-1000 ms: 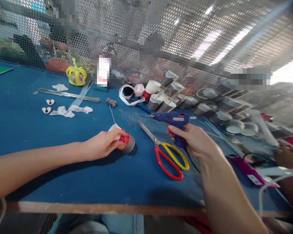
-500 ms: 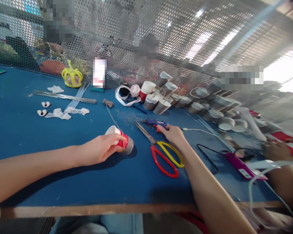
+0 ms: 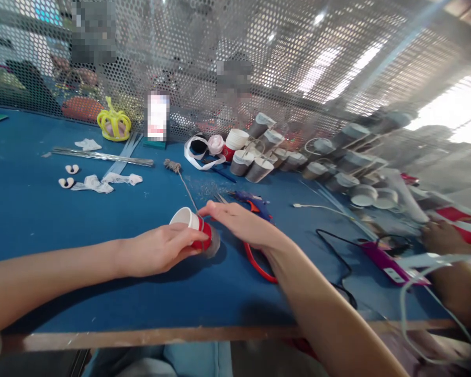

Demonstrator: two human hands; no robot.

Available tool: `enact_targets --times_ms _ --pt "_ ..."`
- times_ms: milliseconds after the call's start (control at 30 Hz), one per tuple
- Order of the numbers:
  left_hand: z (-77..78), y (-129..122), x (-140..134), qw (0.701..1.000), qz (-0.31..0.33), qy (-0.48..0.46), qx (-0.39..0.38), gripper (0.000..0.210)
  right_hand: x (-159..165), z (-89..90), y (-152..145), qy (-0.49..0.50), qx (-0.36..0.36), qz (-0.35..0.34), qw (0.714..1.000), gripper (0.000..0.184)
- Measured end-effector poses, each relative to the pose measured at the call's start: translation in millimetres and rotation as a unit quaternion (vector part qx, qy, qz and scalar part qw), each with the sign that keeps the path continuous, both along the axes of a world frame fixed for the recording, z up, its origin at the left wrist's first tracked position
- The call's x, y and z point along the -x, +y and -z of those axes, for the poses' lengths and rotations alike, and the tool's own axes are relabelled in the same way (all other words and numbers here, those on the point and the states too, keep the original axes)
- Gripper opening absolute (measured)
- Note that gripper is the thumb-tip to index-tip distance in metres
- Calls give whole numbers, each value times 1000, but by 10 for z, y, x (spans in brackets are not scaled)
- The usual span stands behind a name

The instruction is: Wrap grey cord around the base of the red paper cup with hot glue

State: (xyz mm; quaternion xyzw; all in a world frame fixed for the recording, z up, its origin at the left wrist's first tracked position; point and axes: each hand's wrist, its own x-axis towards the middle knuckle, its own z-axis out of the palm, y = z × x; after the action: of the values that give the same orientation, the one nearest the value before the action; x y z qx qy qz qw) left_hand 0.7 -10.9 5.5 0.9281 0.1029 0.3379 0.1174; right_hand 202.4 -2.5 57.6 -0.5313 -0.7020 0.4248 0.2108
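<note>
A red and white paper cup [image 3: 191,224] lies on its side on the blue table [image 3: 43,220]. My left hand [image 3: 157,250] grips it from the near side. My right hand [image 3: 243,224] reaches across from the right, its fingertips at the cup's top by a thin grey string [image 3: 186,186] that runs to the cup. It holds nothing that I can see. The hand covers much of the red and yellow scissors [image 3: 259,264]. The blue glue gun [image 3: 253,200] lies flat just beyond my right hand.
Several grey-wrapped paper cups [image 3: 282,157] lie piled against the mesh screen. White ribbon [image 3: 198,152], a yellow crown [image 3: 113,125], metal strips [image 3: 102,156] and white scraps [image 3: 102,182] sit at the back left. Cables [image 3: 337,256] and another person's hand [image 3: 441,238] are at the right.
My right hand set the glue gun down on the table, let it go, then moved left over the scissors to the cup. The left hand kept its grip on the cup.
</note>
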Motion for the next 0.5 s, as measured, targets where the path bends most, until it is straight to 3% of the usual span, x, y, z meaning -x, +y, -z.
enact_targets --times_ms 100,200,300,500 --pt "-24 -18 -6 1000 15 -7 -6 22 156 98 -9 100 68 -9 993 45" --pt "-47 -27 -6 1000 26 -9 5 20 187 149 -18 158 25 47 986 29" --pt "-68 -36 8 998 23 -11 63 20 147 112 -54 207 -25 101 973 22" --pt "-79 -63 43 971 -64 -25 229 30 57 4 -126 317 -92 189 925 18"
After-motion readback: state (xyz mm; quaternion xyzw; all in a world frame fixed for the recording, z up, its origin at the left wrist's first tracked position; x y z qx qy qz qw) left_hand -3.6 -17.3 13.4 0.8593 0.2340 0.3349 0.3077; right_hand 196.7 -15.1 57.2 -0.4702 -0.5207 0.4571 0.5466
